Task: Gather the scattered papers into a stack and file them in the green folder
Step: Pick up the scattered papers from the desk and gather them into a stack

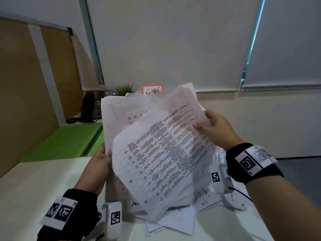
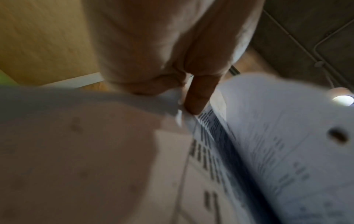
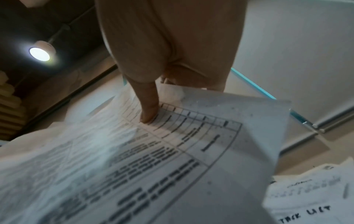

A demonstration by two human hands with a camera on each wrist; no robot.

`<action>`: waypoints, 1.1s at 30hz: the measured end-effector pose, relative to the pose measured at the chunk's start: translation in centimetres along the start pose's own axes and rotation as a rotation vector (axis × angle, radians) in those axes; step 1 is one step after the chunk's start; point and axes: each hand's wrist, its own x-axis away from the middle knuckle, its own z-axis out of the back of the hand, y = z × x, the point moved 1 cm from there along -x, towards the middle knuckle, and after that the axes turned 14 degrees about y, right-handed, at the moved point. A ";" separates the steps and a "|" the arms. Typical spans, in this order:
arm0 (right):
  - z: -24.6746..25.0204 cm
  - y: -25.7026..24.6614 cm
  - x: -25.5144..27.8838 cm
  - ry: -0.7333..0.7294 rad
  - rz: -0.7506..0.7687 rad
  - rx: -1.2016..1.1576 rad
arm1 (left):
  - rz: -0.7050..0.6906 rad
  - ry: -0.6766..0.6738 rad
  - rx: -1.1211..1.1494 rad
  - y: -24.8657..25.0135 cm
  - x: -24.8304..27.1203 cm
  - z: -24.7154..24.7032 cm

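Observation:
Both hands hold a loose bundle of printed papers lifted above the white table. My left hand grips the bundle's left edge, its thumb on the sheets. My right hand pinches the top right corner of the front sheet, a page with a printed table, thumb pressed on its face. More papers lie scattered on the table under the bundle. The green folder lies flat at the far left of the table.
A brown partition panel stands along the left side. At the back are a dark phone, a small green plant and a framed flower card. Window blinds fill the wall behind.

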 end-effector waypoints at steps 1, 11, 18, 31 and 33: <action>-0.6 0.0 0.0 0.013 -0.017 -0.008 | -0.004 -0.012 -0.016 0.0 0.2 -0.1; -3.8 2.2 0.3 0.003 -0.119 0.191 | -0.035 -0.004 -0.133 0.1 1.0 -0.5; -4.5 3.4 0.2 -0.163 -0.209 0.453 | 0.032 0.016 -0.277 -0.2 0.4 -1.1; -5.7 3.7 2.0 -0.326 -0.223 0.407 | 0.218 -0.004 -0.448 -1.6 -0.9 -1.8; -5.7 3.6 1.9 -0.302 -0.231 0.398 | 0.199 -0.050 -0.503 -1.6 -0.8 -1.6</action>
